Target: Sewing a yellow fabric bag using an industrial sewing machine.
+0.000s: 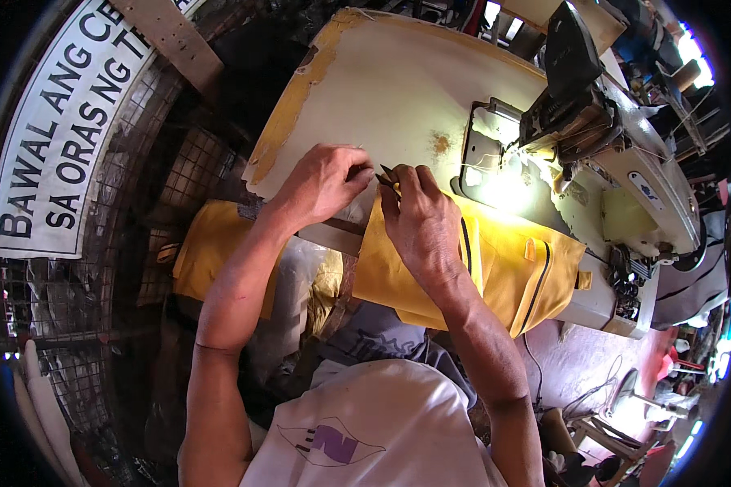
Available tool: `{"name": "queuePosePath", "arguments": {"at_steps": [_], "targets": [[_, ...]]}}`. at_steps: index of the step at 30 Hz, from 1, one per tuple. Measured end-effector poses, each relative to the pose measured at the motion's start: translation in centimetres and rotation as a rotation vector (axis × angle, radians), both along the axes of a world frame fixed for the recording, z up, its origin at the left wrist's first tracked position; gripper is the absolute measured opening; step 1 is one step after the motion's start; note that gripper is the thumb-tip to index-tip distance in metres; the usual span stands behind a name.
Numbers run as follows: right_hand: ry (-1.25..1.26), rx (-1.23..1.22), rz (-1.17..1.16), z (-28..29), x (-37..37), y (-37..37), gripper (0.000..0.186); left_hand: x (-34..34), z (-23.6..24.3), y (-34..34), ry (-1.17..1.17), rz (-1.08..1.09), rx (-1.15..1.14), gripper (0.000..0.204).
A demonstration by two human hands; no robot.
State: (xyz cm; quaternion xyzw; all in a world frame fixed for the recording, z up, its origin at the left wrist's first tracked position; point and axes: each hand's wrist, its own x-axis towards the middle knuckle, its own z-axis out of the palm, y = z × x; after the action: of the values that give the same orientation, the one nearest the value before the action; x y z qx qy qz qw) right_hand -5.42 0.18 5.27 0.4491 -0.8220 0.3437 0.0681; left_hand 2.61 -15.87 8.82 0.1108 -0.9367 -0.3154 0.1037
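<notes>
My left hand (323, 185) is raised over the front edge of the table, thumb and fingers pinched together. Whatever it pinches is too small to make out. Close beside it, my right hand (424, 223) grips small thread snips (387, 174) whose dark pointed tips aim up and left toward the left fingertips. Beneath the right hand and wrist lies a yellow fabric piece (508, 280) with black zipper lines, draped over the table edge. Its far side reaches toward the lit needle area of a sewing machine (638, 183).
The worn cream tabletop (382, 77) has peeling yellowish edges. Another yellow fabric piece (207, 247) hangs at the left, next to clear plastic (296, 284). A wire mesh wall with a white sign (65, 138) stands at far left. A dark machine part (573, 53) rises at the upper right.
</notes>
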Motion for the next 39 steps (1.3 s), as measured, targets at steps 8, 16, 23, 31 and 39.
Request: {"name": "queuePosePath", "arguments": {"at_steps": [8,16,23,31,39], "targets": [[0.067,-0.102,-0.058,0.2,-0.5,0.1,0.014,1.5,0.9,0.2,-0.095,0.08,-0.045,0.019],[-0.309,-0.218,0.021,1.3,2.0,4.4,0.031,2.2,-3.5,0.8,0.072,0.179,-0.415,0.032],[-0.258,-0.273,-0.023,-1.3,2.2,4.0,0.032,0.2,-3.2,3.6,0.136,0.013,0.055,0.024],[-0.177,-0.165,0.029,-1.6,2.0,2.9,0.03,2.5,-2.5,2.2,0.089,0.127,0.067,0.018],[0.0,0.011,-0.009,-0.8,2.4,1.3,0.023,2.9,-2.3,2.8,0.108,0.113,0.123,0.014]]}}
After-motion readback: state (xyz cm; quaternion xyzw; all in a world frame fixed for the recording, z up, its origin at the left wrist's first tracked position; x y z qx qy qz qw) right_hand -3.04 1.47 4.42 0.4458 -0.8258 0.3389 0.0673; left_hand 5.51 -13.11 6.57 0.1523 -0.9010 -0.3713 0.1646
